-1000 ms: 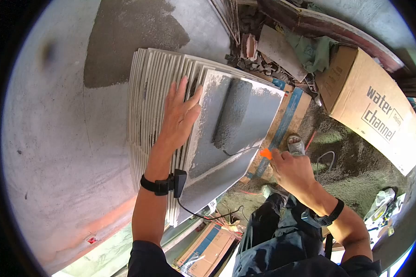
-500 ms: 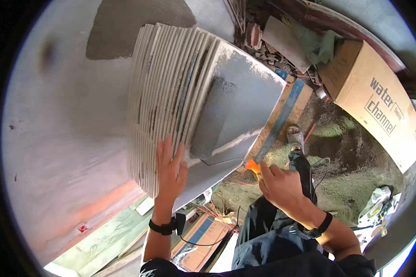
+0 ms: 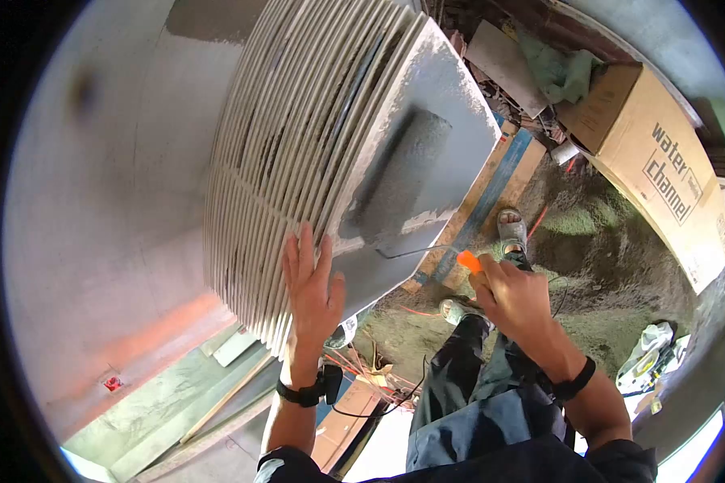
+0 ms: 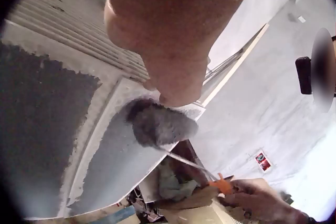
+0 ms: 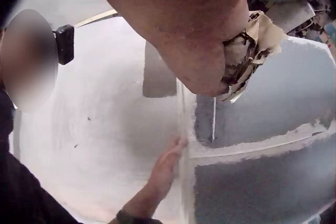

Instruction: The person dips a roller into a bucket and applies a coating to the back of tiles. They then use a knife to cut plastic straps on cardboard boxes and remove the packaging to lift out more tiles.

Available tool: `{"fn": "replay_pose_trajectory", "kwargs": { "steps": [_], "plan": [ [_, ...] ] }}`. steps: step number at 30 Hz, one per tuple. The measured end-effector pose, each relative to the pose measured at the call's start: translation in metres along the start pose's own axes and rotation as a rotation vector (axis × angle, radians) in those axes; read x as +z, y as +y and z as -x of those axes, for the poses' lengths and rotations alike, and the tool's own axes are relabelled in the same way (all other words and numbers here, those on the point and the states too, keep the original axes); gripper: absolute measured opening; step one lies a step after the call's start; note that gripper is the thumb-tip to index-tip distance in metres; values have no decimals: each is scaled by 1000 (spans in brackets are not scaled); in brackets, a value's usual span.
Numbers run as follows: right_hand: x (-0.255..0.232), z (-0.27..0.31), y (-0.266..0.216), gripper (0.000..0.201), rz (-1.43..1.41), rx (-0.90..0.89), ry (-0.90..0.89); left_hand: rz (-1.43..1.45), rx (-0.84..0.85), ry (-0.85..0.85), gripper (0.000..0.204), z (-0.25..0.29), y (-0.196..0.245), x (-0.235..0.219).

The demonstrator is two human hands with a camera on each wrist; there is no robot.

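My right hand (image 3: 515,298) grips the orange handle (image 3: 469,262) of a paint roller. Its dark, wet-looking roller sleeve (image 3: 403,169) lies against the grey-coated front face (image 3: 469,97) of a tall stack of tiles (image 3: 290,113), crossing a pale unevenly coated seam at its lower end. A thin bent wire frame (image 4: 186,161) joins sleeve and handle in the left wrist view. My left hand (image 3: 310,298), fingers extended, rests on the stack's near side edges, just left of the coated face. Torn brown paper (image 5: 254,50) shows beside my right hand in the right wrist view.
A pale wall (image 3: 121,177) bearing a dark grey patch (image 3: 213,18) stands left of the stack. Flattened cardboard (image 3: 491,193) lies by my feet, and a large carton (image 3: 660,161) stands at right. Rubble, boards and green cloth (image 3: 556,68) are behind.
My left hand has slid down along the tile edges and stayed on them. The roller went down over the seam, then partly back up. The head view has shifted closer to the stack.
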State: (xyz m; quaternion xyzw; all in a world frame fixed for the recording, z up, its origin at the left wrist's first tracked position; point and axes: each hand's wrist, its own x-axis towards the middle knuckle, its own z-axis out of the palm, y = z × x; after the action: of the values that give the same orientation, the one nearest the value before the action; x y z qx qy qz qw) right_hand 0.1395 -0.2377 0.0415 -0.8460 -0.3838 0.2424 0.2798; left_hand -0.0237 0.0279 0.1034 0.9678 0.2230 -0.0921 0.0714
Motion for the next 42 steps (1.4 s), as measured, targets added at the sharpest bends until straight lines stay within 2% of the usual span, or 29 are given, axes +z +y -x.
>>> {"fn": "replay_pose_trajectory", "kwargs": {
  "steps": [2,5,7,10,12,17,20,24,27,31,33,34,37,42],
  "plan": [
    [-4,2,-15,29,-98,-38,69,8,9,31,56,3,-3,6],
    [-10,-1,-34,28,-88,-12,49,24,10,55,56,5,-3,7],
    [1,2,-26,29,-45,-57,80,35,-8,59,56,4,-4,9],
    [17,2,-18,23,-46,-22,37,98,13,79,56,4,-10,12],
    [36,-1,-4,22,97,59,-31,125,19,67,55,4,-14,8],
    [65,-7,29,23,136,51,-72,152,-21,43,53,2,-16,8],
    [47,1,13,24,105,63,-86,160,-5,51,54,5,-15,6],
    [10,10,-35,19,-36,-7,2,159,-20,64,54,8,-17,6],
    [10,12,-43,17,-91,-36,49,160,-2,73,55,8,-17,7],
    [26,10,-32,17,-34,10,3,203,-14,24,56,8,-22,5],
    [46,8,-13,17,34,21,1,194,-32,-12,56,6,-21,1],
    [57,4,-5,19,37,72,-34,207,-39,-19,56,6,-21,0],
    [81,-8,27,20,89,79,-147,212,-76,-46,59,7,-18,0],
    [130,-42,87,18,147,134,-207,208,-105,-78,61,3,-14,-4]
  ]
}}
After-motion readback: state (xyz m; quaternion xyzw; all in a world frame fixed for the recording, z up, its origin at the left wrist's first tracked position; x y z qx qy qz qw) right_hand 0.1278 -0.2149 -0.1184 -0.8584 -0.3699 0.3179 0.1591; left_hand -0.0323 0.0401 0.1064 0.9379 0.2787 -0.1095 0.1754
